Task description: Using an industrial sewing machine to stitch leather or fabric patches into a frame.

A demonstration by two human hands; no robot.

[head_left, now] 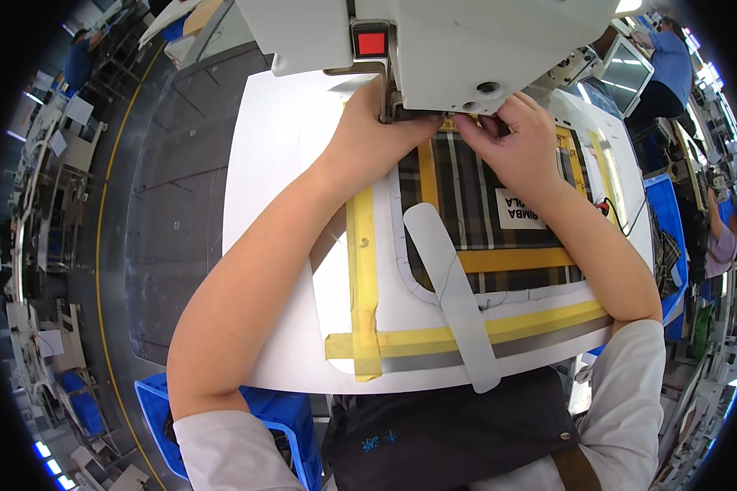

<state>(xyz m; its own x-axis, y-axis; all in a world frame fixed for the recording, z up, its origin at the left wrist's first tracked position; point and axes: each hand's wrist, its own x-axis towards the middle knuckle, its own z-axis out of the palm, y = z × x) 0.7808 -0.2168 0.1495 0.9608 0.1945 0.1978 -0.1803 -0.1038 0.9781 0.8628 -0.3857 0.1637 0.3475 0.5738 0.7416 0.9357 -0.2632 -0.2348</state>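
Observation:
Both my hands are raised to the underside of a white sewing machine head (458, 49). My left hand (377, 135) reaches in from the left with its thumb pointing right; the machine hides most of its fingers. Close beside it, my right hand (516, 139) has its thumb and fingers pinched together, and what they hold is too small to make out. Below them lies dark plaid fabric (458, 192) with a pale printed label (520, 209), framed by a white template with yellow strips (512, 260). Across the template's near edge rests a long, pale, round-ended strip (452, 299).
The white work board (287, 360) carries yellow tape (363, 278) along its left and near sides. Blue bins (291, 417) stand below left and at the right (667, 213). A dark grey panel (176, 221) lies left. Other people work in the background at both sides.

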